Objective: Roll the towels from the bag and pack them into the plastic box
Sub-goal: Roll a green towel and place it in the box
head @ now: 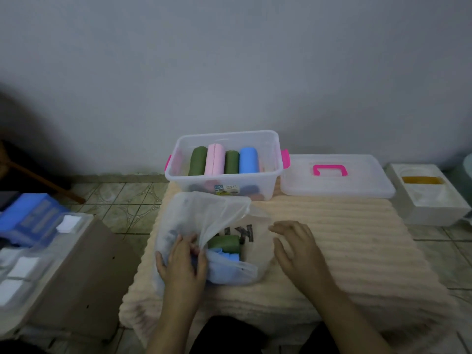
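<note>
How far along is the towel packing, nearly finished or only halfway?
Partly done. Four rolled towels, two green, one pink and one blue, already lie side by side in the plastic box. In hand: the left hand grips the bag at its opening, and the right hand hovers open beside it. Left: a green towel and a blue towel in the bag.

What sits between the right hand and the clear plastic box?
In the head view, only bare cream ribbed mat lies between the right hand and the plastic box; the bag sits to the hand's left.
</note>
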